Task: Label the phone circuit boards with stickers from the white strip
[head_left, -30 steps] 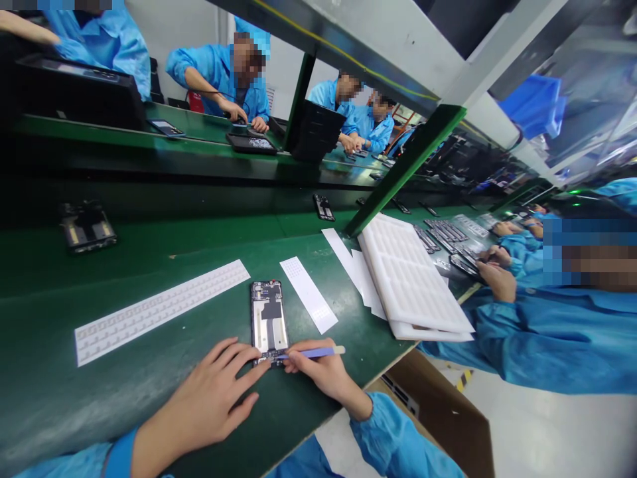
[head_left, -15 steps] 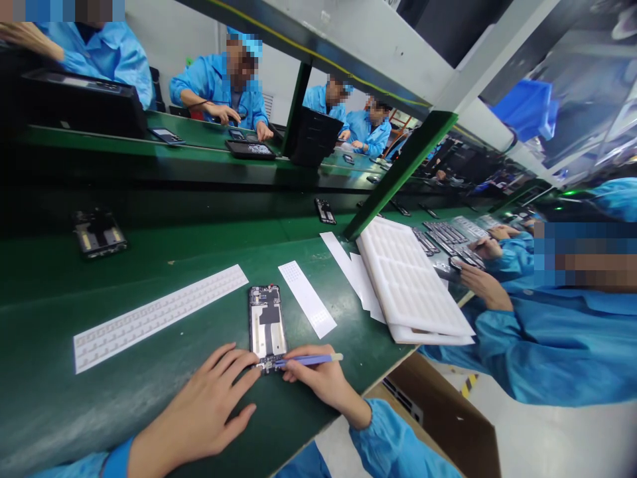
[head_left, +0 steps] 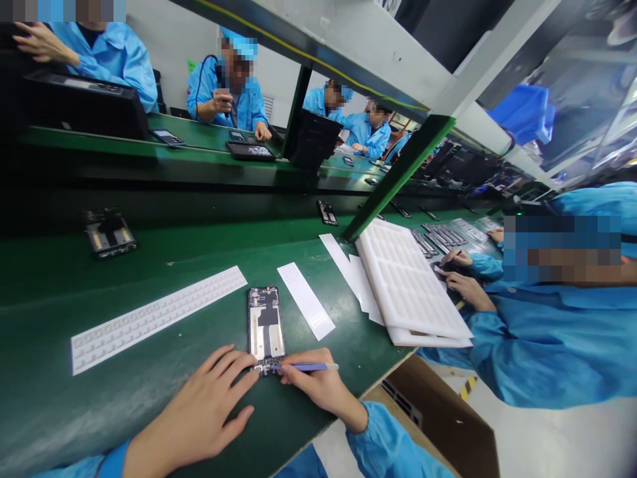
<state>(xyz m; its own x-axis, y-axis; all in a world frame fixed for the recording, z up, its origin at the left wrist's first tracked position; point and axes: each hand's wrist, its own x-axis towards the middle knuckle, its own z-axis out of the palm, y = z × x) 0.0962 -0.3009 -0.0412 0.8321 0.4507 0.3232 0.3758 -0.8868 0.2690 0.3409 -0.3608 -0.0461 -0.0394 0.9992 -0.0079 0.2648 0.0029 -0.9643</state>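
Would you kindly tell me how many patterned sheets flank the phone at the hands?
2: a long sheet left of the phone, a short sheet right of it.

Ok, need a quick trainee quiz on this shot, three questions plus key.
1. Which hand holds the purple tool?
a) left
b) right
c) both
2. True or false: the nearest opened phone lies on a white tray.
3. Fill in: as pictured, the longer white sheet lies to that phone's ____.

Key:
1. b, the right hand
2. False, it lies on the green bench
3. left
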